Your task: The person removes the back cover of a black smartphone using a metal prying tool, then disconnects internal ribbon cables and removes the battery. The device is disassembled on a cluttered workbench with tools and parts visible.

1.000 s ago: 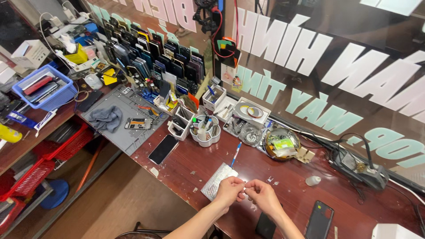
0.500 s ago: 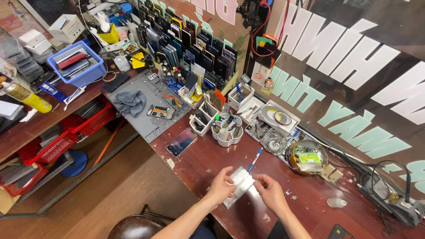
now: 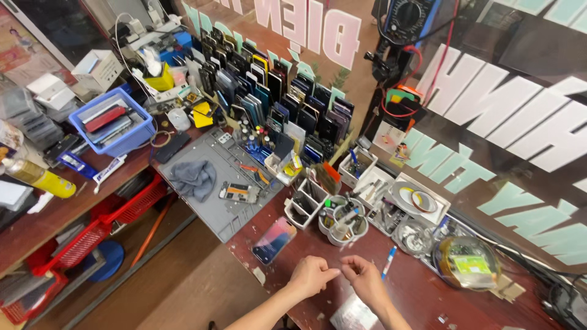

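We look down on a crowded reddish-brown workbench (image 3: pixel 428 293) from above.

At the far left, a yellow spray can (image 3: pixel 38 177) lies on a lower wooden shelf, and red wire baskets (image 3: pixel 98 229) hang below it. Next comes a blue plastic tray (image 3: pixel 110 125) filled with flat devices.

Moving right, a grey work mat (image 3: pixel 211 208) covers the bench corner. On it lie a crumpled grey cloth (image 3: pixel 192 177) and an opened phone (image 3: pixel 239 193) showing its inner parts. Behind the mat, rows of phones (image 3: pixel 275 101) stand upright in a rack.

Just past the mat's near edge, a smartphone with a pinkish-blue screen (image 3: pixel 274 240) lies flat on the bench.

Near the bottom centre, our left hand (image 3: pixel 310 276) is curled into a loose fist, thumb and forefinger pinched together. Our right hand (image 3: pixel 364 278) sits just beside it, fingertips almost meeting the left. Both pinch at the same spot, but whatever is between them is too small to see, so we cannot tell what they grasp. A flat silvery packet (image 3: pixel 353 316) lies on the bench just below the hands.

Beyond the hands stands a white tool holder (image 3: pixel 342 223) full of small tools. To the right, a blue pen (image 3: pixel 389 261) lies on the bench, then a white tray with rolls of tape (image 3: pixel 419 198), then a round clear container with a green label (image 3: pixel 468 264).
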